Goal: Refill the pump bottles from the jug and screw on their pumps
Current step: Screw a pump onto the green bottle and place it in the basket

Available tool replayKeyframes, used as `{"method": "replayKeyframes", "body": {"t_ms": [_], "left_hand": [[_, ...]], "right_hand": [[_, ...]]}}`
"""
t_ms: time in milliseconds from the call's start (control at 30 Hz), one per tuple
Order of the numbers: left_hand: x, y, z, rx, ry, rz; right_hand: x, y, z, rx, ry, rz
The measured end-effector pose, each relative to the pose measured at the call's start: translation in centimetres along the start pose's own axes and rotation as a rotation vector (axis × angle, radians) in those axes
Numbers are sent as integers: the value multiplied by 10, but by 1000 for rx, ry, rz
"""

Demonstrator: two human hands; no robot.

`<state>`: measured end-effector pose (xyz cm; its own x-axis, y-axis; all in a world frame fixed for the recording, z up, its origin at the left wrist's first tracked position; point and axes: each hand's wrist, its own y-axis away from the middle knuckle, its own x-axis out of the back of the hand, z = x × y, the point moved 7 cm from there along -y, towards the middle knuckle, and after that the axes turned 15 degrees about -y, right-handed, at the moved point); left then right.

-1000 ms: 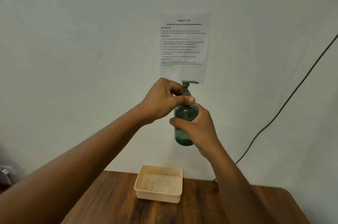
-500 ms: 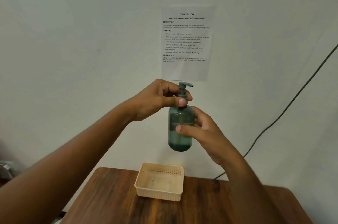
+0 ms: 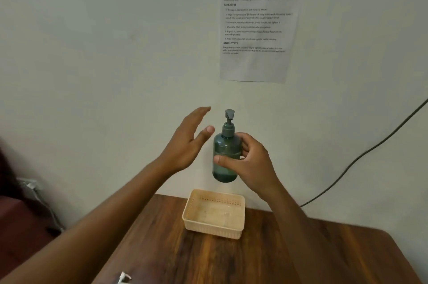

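Note:
A dark green translucent pump bottle (image 3: pixel 224 165) hangs upright in the air above the table, its grey-green pump (image 3: pixel 228 121) seated on the neck. My right hand (image 3: pixel 249 163) grips the bottle's body from the right side. Just left of the pump, my left hand (image 3: pixel 190 142) is open with fingers spread, not touching the bottle. The jug is not in view.
A beige plastic basket (image 3: pixel 192 208) stands on the brown wooden table (image 3: pixel 208 258) directly below the bottle, near the wall. A white pump tip (image 3: pixel 124 278) shows at the bottom edge. A printed sheet (image 3: pixel 257 22) and a black cable (image 3: pixel 361 156) are on the wall.
My left hand let go of the pump collar and opened, moving off to the left. The bottle, held in my right hand, came down toward the basket, and the view tilted down.

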<state>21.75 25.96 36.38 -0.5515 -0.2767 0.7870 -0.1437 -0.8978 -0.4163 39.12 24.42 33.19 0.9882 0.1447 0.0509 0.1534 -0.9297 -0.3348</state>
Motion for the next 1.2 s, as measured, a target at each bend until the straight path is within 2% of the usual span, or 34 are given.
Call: {"method": "replayKeyframes", "body": {"t_ms": [100,433,567,800,1200], "left_hand": [[-29,7,-37,-22,-162,-37],[-110,20,-161,-14,-475,-120],[-147,26,-208,-10,-597,-209],[-212,35,-270,57,-633,-332],[-277,55,-325,53,-643,-391]], "right_hand": [[-12,-12,29,-14,29,8],[-49,-49,153,-154,160,7],[-61,-61,206,-183,194,22],[-82,-71,301,-214,289,41],[-104,-74,419,-301,402,98]]}}
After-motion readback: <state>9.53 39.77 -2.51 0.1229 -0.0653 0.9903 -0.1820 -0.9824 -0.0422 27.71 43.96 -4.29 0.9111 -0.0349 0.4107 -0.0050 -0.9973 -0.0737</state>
